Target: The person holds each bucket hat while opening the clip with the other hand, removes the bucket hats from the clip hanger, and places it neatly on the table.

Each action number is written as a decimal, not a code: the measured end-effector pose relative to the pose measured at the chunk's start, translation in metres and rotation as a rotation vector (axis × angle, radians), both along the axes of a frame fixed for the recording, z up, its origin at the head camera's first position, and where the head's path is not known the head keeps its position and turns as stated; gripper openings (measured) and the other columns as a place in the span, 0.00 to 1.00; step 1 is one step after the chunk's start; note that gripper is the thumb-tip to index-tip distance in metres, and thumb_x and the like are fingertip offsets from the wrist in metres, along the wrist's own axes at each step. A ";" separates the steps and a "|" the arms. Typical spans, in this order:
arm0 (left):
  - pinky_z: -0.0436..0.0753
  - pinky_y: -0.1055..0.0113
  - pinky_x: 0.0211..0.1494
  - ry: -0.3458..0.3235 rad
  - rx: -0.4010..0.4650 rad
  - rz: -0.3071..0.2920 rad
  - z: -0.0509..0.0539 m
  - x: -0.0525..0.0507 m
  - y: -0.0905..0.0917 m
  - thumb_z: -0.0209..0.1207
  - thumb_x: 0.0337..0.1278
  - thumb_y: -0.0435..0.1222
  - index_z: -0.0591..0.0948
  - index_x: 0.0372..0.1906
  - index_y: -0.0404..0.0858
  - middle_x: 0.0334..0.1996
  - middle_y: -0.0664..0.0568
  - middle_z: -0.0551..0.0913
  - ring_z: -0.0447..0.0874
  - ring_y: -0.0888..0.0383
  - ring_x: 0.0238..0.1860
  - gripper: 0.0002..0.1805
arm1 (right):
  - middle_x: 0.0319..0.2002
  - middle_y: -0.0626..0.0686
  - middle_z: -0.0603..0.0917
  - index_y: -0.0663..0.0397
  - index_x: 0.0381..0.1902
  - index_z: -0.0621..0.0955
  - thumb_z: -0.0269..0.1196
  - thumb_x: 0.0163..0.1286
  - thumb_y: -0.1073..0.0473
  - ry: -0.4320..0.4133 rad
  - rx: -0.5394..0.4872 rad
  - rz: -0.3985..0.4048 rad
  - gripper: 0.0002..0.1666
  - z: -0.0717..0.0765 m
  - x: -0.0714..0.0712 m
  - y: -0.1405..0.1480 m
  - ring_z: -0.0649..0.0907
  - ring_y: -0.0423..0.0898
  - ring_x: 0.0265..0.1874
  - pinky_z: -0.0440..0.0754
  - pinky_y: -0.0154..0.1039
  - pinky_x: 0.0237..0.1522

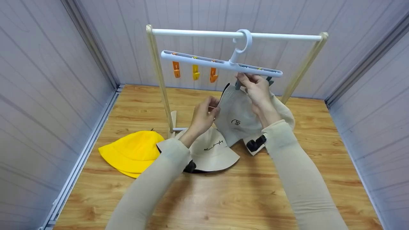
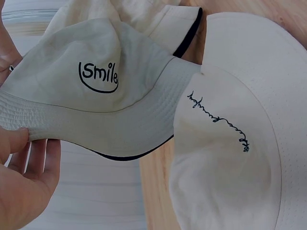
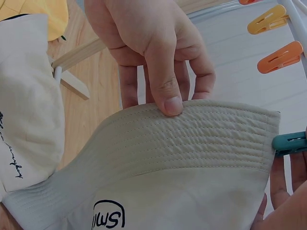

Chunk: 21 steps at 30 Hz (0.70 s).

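A pale grey-green bucket hat (image 1: 235, 108) with "Smile" lettering hangs below the white hanger (image 1: 198, 60). On its brim my left hand (image 1: 204, 115) pinches the edge between thumb and fingers, plainly seen in the left wrist view. My right hand (image 1: 257, 92) is up under the hanger bar, its thumb and fingers pinching a dark teal clip (image 3: 290, 143). In the right wrist view that clip sits at the brim's corner. Behind this hat is a cream hat (image 1: 286, 111), partly hidden by my right arm, near another dark clip (image 1: 270, 80).
The hanger hooks over the white rail (image 1: 198, 33) of a wooden-sided rack. Orange clips (image 1: 176, 69) and a yellow clip (image 1: 196, 72) dangle on its left half. A cream hat with script (image 1: 214, 153) and a yellow hat (image 1: 134, 150) lie on the wood-grain surface (image 1: 217, 204).
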<state>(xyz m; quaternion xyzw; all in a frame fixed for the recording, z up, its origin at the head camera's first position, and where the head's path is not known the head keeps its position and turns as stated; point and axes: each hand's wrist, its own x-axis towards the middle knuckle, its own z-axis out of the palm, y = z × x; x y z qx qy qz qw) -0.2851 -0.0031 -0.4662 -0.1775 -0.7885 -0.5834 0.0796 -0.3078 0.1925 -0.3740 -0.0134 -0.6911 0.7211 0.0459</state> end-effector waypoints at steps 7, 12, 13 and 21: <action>0.84 0.70 0.37 -0.018 0.013 0.001 -0.003 0.003 -0.004 0.59 0.74 0.24 0.80 0.51 0.33 0.45 0.44 0.85 0.87 0.54 0.43 0.08 | 0.51 0.48 0.90 0.52 0.55 0.87 0.70 0.73 0.47 0.006 -0.007 -0.006 0.20 0.000 0.000 0.000 0.81 0.43 0.54 0.72 0.38 0.54; 0.85 0.67 0.42 -0.022 0.026 0.001 -0.005 0.006 -0.007 0.58 0.75 0.25 0.80 0.52 0.34 0.46 0.45 0.85 0.87 0.53 0.45 0.07 | 0.53 0.49 0.89 0.51 0.56 0.87 0.69 0.73 0.45 0.004 0.012 0.003 0.21 -0.001 0.000 0.002 0.81 0.44 0.56 0.73 0.40 0.58; 0.86 0.67 0.44 -0.021 0.027 0.003 -0.005 0.007 -0.007 0.58 0.75 0.25 0.80 0.52 0.34 0.46 0.45 0.86 0.87 0.53 0.46 0.07 | 0.53 0.49 0.89 0.51 0.56 0.86 0.70 0.73 0.45 0.002 0.007 0.004 0.22 -0.001 0.000 0.002 0.81 0.44 0.57 0.73 0.41 0.58; 0.87 0.63 0.50 0.000 0.036 0.008 -0.008 0.008 -0.009 0.60 0.73 0.24 0.80 0.52 0.33 0.47 0.44 0.86 0.88 0.52 0.49 0.08 | 0.52 0.50 0.90 0.53 0.56 0.86 0.70 0.73 0.48 -0.017 -0.036 0.001 0.21 0.001 -0.001 0.001 0.81 0.43 0.53 0.72 0.39 0.53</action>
